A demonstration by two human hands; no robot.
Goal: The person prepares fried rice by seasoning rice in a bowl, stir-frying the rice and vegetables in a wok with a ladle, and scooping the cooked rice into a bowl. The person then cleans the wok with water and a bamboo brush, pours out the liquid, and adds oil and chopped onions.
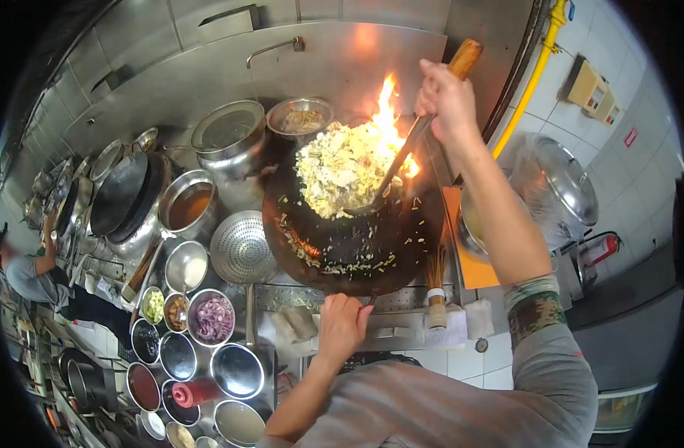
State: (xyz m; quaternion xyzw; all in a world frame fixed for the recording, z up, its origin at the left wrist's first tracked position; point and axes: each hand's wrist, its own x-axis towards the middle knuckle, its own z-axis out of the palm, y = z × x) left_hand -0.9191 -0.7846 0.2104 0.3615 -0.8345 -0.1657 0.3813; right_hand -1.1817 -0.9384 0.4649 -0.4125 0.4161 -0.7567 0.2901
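Here, food point(334, 173) (flames point(387, 112) beside it) lies left of the right grip point(448, 101).

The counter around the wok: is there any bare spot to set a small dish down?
Little: the near end of the orange board, beside the bamboo brush, and a narrow steel strip between that brush and the left hand, along the near rim of the wok. Left of the wok is crowded: strainer and steel bowls stand nearly rim to rim.

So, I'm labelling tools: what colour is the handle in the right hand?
The handle is brown, seen in the head view.
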